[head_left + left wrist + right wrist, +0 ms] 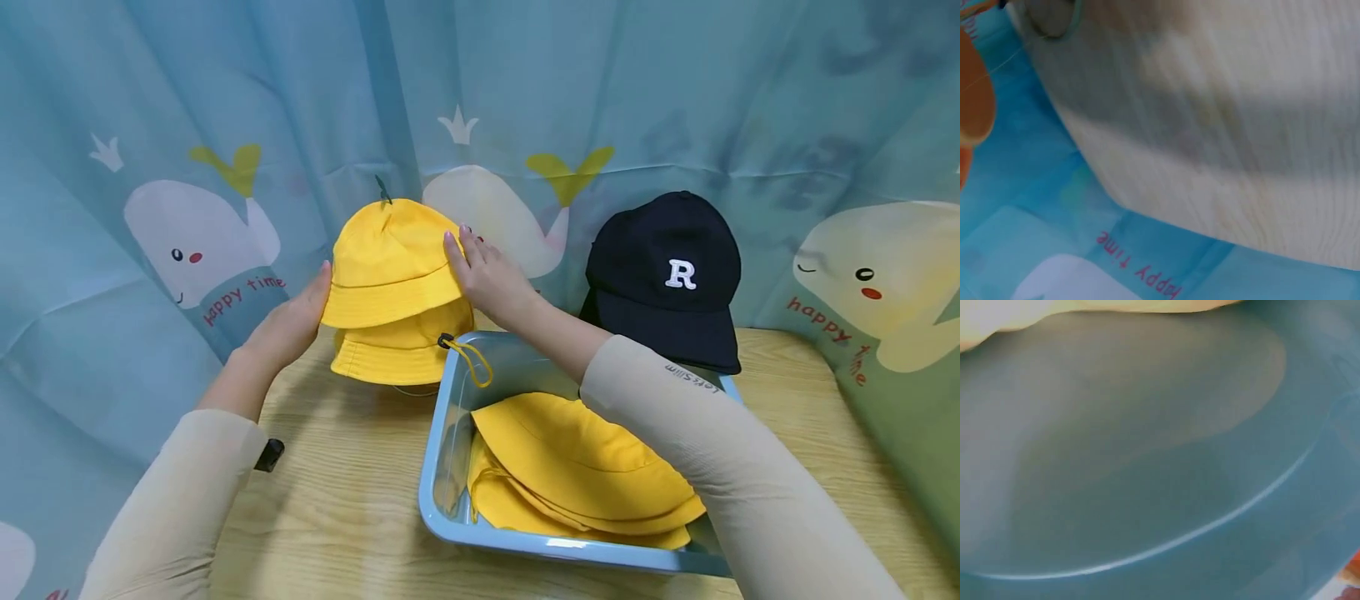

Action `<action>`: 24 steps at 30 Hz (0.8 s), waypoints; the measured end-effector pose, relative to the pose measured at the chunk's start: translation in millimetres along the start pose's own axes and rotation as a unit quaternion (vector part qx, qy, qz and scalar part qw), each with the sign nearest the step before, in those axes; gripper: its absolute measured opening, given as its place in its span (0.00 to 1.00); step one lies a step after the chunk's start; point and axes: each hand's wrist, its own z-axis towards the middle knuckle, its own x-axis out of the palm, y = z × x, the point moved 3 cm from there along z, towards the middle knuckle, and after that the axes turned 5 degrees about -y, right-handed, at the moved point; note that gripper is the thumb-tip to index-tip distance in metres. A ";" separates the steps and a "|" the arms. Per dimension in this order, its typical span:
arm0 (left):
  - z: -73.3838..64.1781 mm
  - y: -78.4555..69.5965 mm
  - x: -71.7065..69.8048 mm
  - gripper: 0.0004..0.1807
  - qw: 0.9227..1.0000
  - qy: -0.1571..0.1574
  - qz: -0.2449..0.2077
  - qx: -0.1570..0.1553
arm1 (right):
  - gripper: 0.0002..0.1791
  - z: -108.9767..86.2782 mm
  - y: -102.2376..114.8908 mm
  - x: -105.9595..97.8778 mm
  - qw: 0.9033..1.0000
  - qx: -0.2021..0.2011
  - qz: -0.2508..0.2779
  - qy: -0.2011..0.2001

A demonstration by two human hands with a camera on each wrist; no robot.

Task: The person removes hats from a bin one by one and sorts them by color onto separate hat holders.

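Observation:
In the head view a yellow bucket hat (397,246) with a small green stem on its crown sits tilted on top of another yellow bucket hat (393,350). My left hand (291,321) touches the upper hat's left side by the brim; some of its fingers are hard to make out. Against the crown's right side rests my right hand (491,275), its fingers extended. A yellow cord (477,364) with a black toggle hangs over the rim of a blue bin (431,492). More yellow hats (577,458) lie stacked inside that bin.
Behind the bin, at right, stands a black cap (663,267) with a white R. A blue whale-print curtain (337,92) closes off the back and sides of the wooden table (322,517). Beside the left cuff is a small black object (270,455).

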 end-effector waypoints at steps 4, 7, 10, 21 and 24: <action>0.6 7.2 17.6 0.40 0.998 0.032 -0.054 0.005 | 0.26 -9.1 5.5 4.0 0.996 -0.018 0.048 0.066; 3.1 9.2 30.5 0.38 0.996 0.033 -0.079 0.040 | 0.27 -14.5 8.5 4.8 0.991 -0.006 0.073 0.111; -0.6 8.7 40.3 0.30 0.993 0.015 -0.017 0.113 | 0.30 -15.4 6.4 5.9 0.976 0.014 0.114 0.187; -19.6 2.7 52.1 0.38 0.905 -0.188 0.200 0.326 | 0.33 -17.9 -21.3 33.9 0.904 0.127 0.202 0.354; -21.6 2.4 56.8 0.36 0.916 -0.177 0.207 0.296 | 0.32 -20.2 -19.5 40.1 0.924 0.045 0.123 0.359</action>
